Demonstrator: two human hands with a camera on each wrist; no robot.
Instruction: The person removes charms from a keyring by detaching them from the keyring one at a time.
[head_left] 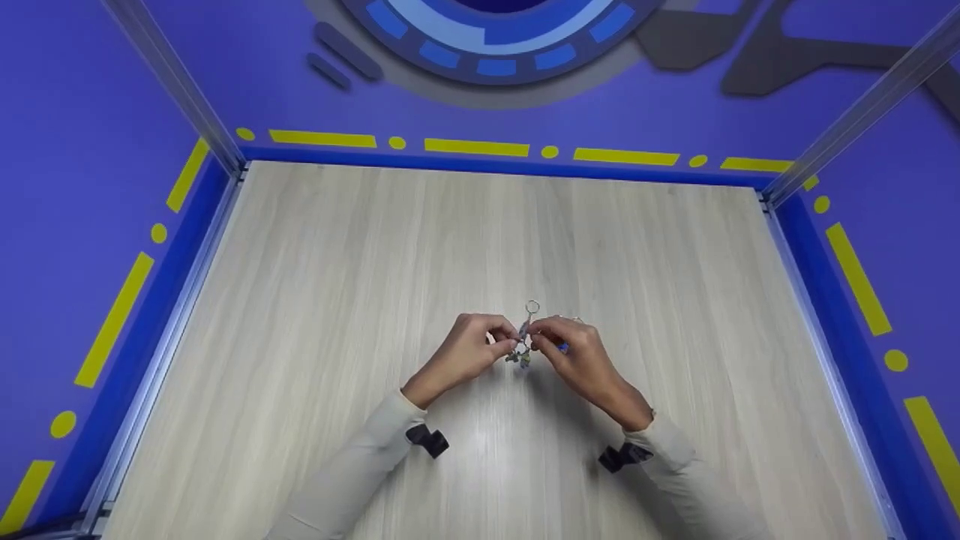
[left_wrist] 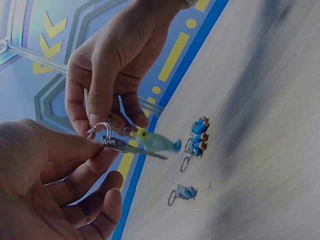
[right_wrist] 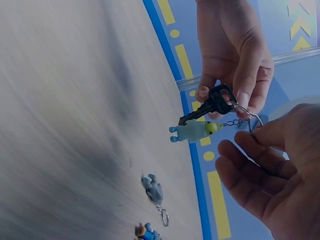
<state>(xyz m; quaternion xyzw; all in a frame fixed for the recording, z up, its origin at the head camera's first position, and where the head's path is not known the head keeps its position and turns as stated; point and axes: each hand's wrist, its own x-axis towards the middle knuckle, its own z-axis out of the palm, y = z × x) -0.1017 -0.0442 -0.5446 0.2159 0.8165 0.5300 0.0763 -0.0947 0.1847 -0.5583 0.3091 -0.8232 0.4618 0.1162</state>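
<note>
Both hands meet over the table, around a metal key ring [right_wrist: 255, 118] that carries a dark-headed key [right_wrist: 216, 103] and a small figure charm [right_wrist: 192, 131] with a pale blue body and yellow-green head. My left hand [head_left: 469, 349] pinches the key by its head, beside the ring. Thumb and fingers of my right hand [head_left: 585, 360] pinch the ring itself. The charm dangles from a short chain [right_wrist: 235, 122], next to the key's blade. In the head view, fingers hide much of the ring.
On the table [head_left: 360, 262] lie a blue-and-orange figure keychain [left_wrist: 200, 135] and a grey-blue figure keychain [left_wrist: 186, 192], each with a metal ring. Another ring [head_left: 532, 307] shows just beyond the fingertips. Blue panels [head_left: 525, 112] wall the back and sides.
</note>
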